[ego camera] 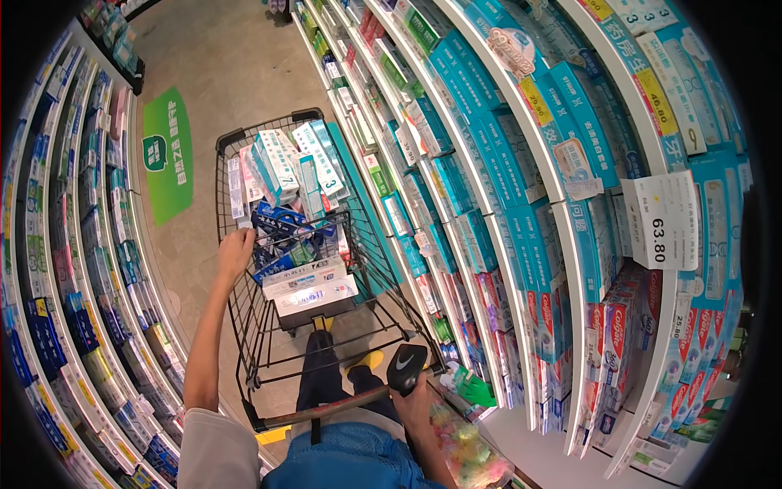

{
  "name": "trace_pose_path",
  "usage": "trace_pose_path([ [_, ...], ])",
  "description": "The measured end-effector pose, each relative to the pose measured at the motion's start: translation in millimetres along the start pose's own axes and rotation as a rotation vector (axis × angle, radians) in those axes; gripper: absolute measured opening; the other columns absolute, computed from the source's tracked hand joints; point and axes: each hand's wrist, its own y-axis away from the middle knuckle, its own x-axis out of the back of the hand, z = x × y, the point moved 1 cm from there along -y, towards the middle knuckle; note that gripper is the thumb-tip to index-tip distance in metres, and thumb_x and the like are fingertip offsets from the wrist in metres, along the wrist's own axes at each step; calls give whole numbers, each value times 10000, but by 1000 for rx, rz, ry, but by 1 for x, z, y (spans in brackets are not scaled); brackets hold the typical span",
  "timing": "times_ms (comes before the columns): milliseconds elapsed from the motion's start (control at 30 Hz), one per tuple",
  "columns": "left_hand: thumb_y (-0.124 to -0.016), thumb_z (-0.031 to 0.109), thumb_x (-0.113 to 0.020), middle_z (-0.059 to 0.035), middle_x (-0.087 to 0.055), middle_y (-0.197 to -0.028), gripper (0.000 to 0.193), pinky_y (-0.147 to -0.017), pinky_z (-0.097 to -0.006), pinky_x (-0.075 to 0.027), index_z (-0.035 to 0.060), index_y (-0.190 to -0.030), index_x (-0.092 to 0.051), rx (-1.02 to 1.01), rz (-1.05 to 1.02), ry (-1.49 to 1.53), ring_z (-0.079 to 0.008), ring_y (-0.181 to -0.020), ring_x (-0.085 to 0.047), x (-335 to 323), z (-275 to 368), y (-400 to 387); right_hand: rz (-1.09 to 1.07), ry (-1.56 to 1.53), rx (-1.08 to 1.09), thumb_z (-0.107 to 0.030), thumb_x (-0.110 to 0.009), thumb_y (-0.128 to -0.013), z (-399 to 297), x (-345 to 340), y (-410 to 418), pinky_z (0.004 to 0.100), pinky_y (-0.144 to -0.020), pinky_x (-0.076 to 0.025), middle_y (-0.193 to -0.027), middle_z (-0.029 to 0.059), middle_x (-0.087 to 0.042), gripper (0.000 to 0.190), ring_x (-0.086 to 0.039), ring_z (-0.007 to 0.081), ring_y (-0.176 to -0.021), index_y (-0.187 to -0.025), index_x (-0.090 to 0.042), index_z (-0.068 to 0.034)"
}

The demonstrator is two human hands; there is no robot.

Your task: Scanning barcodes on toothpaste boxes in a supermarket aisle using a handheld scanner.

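A black wire shopping cart (244, 305) stands before me, loaded with toothpaste-type cartons. My left hand (237, 252) is closed on its left side rim. Inside lie white-and-teal boxes (278, 168), dark blue boxes (278, 214) and a white carton (314, 293) at the near end. My right hand (412, 400) is at the right part of the push handle (330, 412), its fingers wrapped around a rounded black item with a Nike swoosh (406, 370). Whether those fingers also touch the handle is hidden.
Tall shelves of teal cartons (519, 244) and Colgate boxes (617, 342) rise close on the right. A white price card (660, 220) juts out there. More stocked shelves (85, 244) line the left. A green floor decal (168, 156) lies in the aisle (244, 61).
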Motion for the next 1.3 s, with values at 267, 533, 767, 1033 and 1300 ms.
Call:
trace_pose_path([
  [267,-863,280,-520,-115,-665,-745,315,-596,-297,-509,-1,-872,-660,284,-551,549,-203,-668,-653,-2,-15,-39,102,115,76,-259,-786,-659,3,-8,-1,454,-596,-502,-737,194,-632,499,-636,398,-693,-982,-477,-39],
  [533,-879,353,-537,-84,-657,-886,389,-658,-269,-513,4,-1037,-601,624,-548,1076,-198,-777,-649,-19,-64,-14,146,160,70,-267,-794,-633,14,-15,3,462,-577,-489,-721,165,-633,530,-637,374,-662,-996,-476,-49],
  [767,-955,422,-384,-83,-625,-976,453,-818,-323,-483,35,-1123,-548,539,-64,1219,-210,-886,-613,-51,-48,39,211,180,47,-297,-784,-640,13,-16,6,447,-592,-486,-745,145,-648,522,-646,344,-672,-984,-476,-52],
  [1033,-840,257,-618,-149,-592,-1079,405,-919,-353,-417,-15,-1131,-546,289,164,518,-250,-1040,-544,-89,-44,119,122,77,-26,-288,-776,-671,8,-13,5,434,-633,-502,-799,179,-648,488,-647,363,-744,-984,-484,-55],
  [1300,-634,204,-763,-196,-523,-1186,686,-993,-402,-368,36,-1244,-498,-191,-119,-202,-357,-1118,-469,-79,1,110,149,67,66,-220,-783,-661,3,-7,2,428,-592,-497,-743,175,-624,451,-634,374,-697,-963,-495,-49],
])
